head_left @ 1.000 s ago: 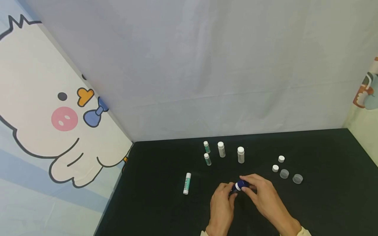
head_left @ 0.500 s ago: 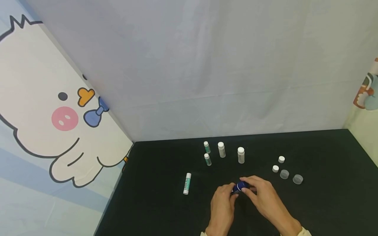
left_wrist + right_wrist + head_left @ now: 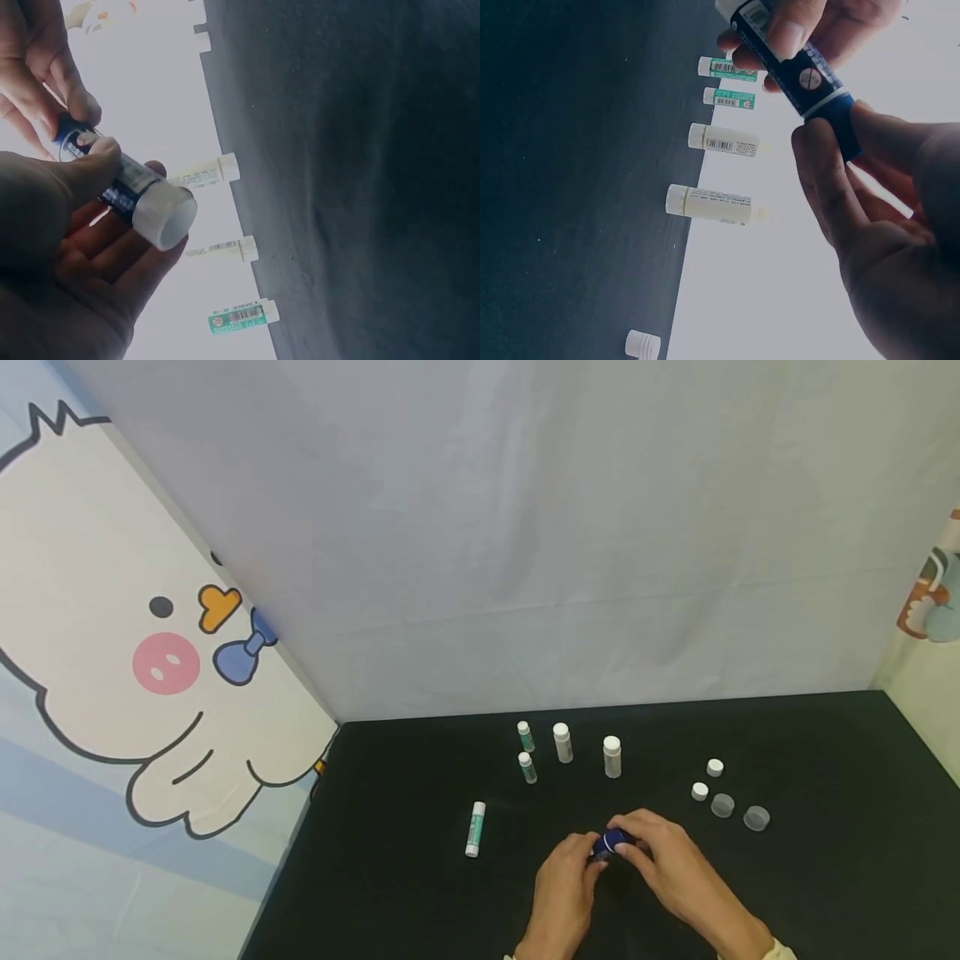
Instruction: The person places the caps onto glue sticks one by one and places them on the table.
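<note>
In the head view both hands meet over the dark blue glue stick (image 3: pixel 615 842), held tilted above the table. My left hand (image 3: pixel 562 889) grips its body, thumb across the printed label; the hollow-looking white base (image 3: pixel 166 217) sticks out in the left wrist view. With fingertips and thumb, my right hand (image 3: pixel 675 864) pinches the blue cap (image 3: pixel 847 129) at the other end. A thin white ring shows between cap and body in the right wrist view. Fingers hide part of the label.
A green-and-white glue stick (image 3: pixel 476 830) is at the left. Two small green sticks, including a nearer one (image 3: pixel 528 768), and two white sticks, one at the right (image 3: pixel 612 757), stand behind. White caps (image 3: pixel 700 792) and clear caps (image 3: pixel 757 818) are at the right of the black table (image 3: pixel 405 893).
The wide white band between the blue cap and the glue stick's body has narrowed to a thin ring as the cap slid over it. Both hands keep their grip, in nearly the same place.
</note>
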{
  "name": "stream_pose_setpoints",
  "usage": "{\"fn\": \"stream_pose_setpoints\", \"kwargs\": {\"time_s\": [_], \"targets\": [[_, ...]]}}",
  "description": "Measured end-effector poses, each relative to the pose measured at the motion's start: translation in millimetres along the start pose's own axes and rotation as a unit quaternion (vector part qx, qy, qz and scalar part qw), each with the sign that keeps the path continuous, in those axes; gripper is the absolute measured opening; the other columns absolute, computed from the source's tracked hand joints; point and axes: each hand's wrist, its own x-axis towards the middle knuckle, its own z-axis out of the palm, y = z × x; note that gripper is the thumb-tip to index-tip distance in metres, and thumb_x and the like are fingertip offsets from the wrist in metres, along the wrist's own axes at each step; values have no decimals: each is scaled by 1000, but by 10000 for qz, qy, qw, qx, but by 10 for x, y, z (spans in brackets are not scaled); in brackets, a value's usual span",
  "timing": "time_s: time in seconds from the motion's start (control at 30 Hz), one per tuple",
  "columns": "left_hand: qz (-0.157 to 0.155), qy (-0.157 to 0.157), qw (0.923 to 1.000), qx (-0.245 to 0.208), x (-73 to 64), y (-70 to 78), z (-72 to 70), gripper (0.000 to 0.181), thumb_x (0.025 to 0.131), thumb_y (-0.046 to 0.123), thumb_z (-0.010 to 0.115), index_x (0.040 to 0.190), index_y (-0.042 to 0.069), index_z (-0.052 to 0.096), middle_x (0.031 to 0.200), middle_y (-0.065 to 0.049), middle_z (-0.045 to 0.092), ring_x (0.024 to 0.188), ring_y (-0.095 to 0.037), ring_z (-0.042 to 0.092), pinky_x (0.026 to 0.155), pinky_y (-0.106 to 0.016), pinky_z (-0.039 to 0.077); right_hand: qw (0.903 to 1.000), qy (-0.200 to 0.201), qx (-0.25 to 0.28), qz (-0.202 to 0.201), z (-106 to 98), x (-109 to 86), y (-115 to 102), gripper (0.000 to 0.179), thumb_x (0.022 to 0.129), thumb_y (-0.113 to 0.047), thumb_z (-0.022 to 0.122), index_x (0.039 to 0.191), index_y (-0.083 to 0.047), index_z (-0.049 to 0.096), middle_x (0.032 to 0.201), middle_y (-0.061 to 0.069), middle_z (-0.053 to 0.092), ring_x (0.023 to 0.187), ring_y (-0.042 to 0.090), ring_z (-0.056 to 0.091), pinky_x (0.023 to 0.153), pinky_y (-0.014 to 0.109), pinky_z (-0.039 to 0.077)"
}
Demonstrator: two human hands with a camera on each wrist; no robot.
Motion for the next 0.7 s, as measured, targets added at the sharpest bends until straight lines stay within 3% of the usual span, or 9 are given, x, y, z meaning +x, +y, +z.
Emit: {"fn": "stream_pose_setpoints", "kwargs": {"time_s": [0.17, 0.3, 0.5, 0.7], "targets": [[187, -136, 9996, -172, -24, -37, -13, 24, 96, 9, 74, 120, 7, 71, 107, -1, 75, 96, -11, 72, 80, -28, 58, 9976, 172, -54, -670, 18, -1, 31, 24, 86, 3, 81, 107, -6, 76, 100, -8, 69, 84, -2, 57, 69, 27, 53], [462, -43, 9989, -87, -43, -80, 6, 23, 96, 11, 74, 119, 8, 71, 104, -1, 75, 93, -10, 72, 77, -27, 57, 9980, 185, -57, -610, 31, 1, 21, 22, 87, 3, 81, 105, -8, 76, 98, -10, 68, 82, -5, 54, 67, 25, 52], [888, 358, 9953, -123, -47, -120, 43, 21, 93, 13, 76, 113, 9, 69, 97, 0, 74, 86, -8, 71, 69, -29, 57, 9984, 199, -10, -536, 51, -1, 41, 20, 88, 2, 80, 105, -7, 76, 96, -10, 67, 80, -4, 53, 65, 26, 50], [730, 523, 9956, -276, -23, -83, 34, 17, 91, 8, 77, 105, 9, 69, 92, 2, 73, 82, -3, 68, 67, -20, 53, 9977, 302, 52, -598, 61, 38, 1, 21, 87, 3, 80, 106, -6, 76, 96, -10, 66, 79, -4, 52, 64, 24, 49]]}}
